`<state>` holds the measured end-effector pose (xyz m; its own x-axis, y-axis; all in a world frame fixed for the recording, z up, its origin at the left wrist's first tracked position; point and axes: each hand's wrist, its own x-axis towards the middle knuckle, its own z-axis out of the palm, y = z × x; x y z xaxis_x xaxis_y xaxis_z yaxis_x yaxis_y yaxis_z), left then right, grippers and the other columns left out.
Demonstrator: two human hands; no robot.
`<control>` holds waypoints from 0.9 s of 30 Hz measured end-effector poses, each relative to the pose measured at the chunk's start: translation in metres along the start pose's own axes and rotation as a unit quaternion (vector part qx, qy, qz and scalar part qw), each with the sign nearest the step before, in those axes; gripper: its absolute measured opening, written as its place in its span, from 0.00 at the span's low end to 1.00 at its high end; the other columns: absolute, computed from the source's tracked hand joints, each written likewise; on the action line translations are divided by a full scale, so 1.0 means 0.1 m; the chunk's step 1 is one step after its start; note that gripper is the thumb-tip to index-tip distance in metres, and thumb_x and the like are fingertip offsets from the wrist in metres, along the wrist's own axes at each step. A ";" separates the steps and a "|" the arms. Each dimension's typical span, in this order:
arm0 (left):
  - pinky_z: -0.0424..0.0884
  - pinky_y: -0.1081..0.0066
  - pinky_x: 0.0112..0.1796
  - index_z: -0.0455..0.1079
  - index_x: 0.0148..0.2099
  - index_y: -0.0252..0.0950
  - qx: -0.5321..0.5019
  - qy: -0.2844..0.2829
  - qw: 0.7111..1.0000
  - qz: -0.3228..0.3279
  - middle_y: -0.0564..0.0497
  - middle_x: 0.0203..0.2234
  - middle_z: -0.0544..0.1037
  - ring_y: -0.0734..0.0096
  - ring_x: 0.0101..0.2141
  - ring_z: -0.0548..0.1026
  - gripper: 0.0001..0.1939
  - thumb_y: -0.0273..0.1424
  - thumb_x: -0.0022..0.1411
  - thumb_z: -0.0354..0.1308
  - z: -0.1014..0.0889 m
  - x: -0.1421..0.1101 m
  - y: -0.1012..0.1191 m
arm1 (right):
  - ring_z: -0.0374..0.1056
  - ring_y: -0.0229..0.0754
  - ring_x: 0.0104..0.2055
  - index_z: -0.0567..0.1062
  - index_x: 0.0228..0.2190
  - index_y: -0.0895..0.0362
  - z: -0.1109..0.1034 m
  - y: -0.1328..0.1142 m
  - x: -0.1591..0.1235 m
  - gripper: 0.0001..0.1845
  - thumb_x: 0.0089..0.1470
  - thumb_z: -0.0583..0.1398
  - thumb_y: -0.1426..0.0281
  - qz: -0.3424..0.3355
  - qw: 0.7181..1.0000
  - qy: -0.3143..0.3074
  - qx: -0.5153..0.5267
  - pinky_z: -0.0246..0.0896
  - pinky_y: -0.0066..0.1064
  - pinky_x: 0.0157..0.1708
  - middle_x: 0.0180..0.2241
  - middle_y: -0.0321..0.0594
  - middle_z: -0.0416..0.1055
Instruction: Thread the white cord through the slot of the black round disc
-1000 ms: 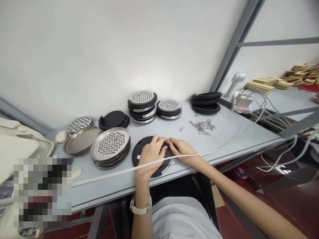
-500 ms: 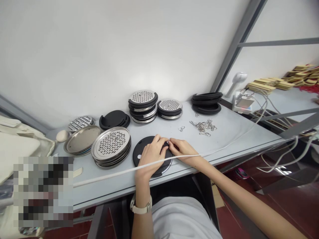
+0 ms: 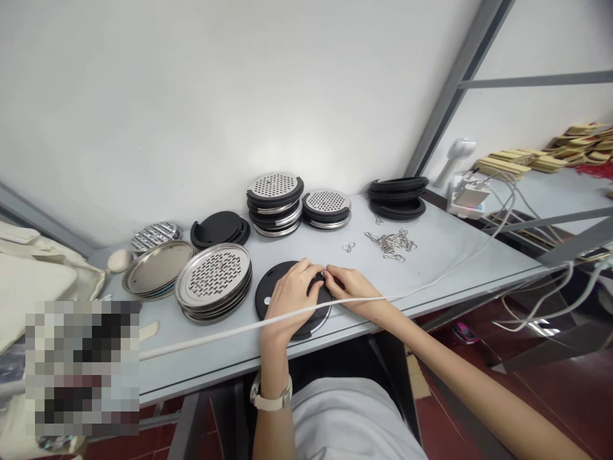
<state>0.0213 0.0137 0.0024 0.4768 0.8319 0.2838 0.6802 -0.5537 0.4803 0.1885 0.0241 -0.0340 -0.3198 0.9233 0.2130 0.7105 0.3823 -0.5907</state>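
A round black plastic disc (image 3: 272, 279) with a silvery edge at its lower right lies flat near the front of the table. My left hand (image 3: 293, 297) presses over it, fingers curled at its right side and gripping it. From the right, my right hand (image 3: 352, 287) pinches a tiny shiny metal piece (image 3: 323, 273) against the disc's rim, close to the left fingertips. The fingers mostly cover that piece, so its exact shape is hidden. Thin metal wire hooks (image 3: 391, 243) lie in a loose heap beyond my right hand, with one wire hook (image 3: 349, 246) apart.
Round metal grater plates (image 3: 215, 281) are stacked left of the disc. Black-rimmed graters (image 3: 275, 186) stand piled at the wall, with black rings (image 3: 397, 207) at back right. A white cable (image 3: 230, 333) crosses in front of my hands. Plain metal plates (image 3: 160, 268) sit further left.
Almost nothing differs. Both hands stay at the disc's right rim, with only a very slight shift of the fingers.
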 end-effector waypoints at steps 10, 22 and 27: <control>0.67 0.66 0.43 0.67 0.47 0.39 -0.024 0.006 1.000 0.002 0.50 0.37 0.69 0.66 0.40 0.68 0.12 0.24 0.63 0.49 0.03 0.01 -0.01 | 0.60 0.34 0.22 0.67 0.28 0.57 0.01 0.01 0.00 0.15 0.62 0.47 0.67 -0.005 1.000 0.003 0.000 0.51 0.25 0.26 0.24 0.37 0.69; 0.63 0.63 0.49 0.67 0.46 0.38 0.005 0.017 1.000 0.013 0.50 0.38 0.69 0.65 0.42 0.66 0.10 0.24 0.63 0.51 0.04 0.01 -0.02 | 0.61 0.35 0.23 0.67 0.29 0.57 0.00 0.00 -0.01 0.14 0.62 0.47 0.67 -0.004 1.000 -0.002 0.003 0.52 0.25 0.26 0.25 0.37 0.69; 0.64 0.64 0.48 0.67 0.46 0.38 -0.001 0.017 1.000 0.017 0.50 0.38 0.68 0.65 0.42 0.66 0.10 0.23 0.63 0.50 0.04 0.00 -0.02 | 0.61 0.35 0.23 0.67 0.29 0.57 -0.01 -0.01 -0.01 0.14 0.62 0.46 0.67 -0.003 1.000 -0.004 0.000 0.51 0.25 0.26 0.25 0.38 0.69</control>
<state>0.0222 0.0146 -0.0012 0.4801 0.8138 0.3274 0.6636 -0.5811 0.4711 0.1888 0.0231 -0.0332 -0.3280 0.9209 0.2106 0.7092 0.3873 -0.5891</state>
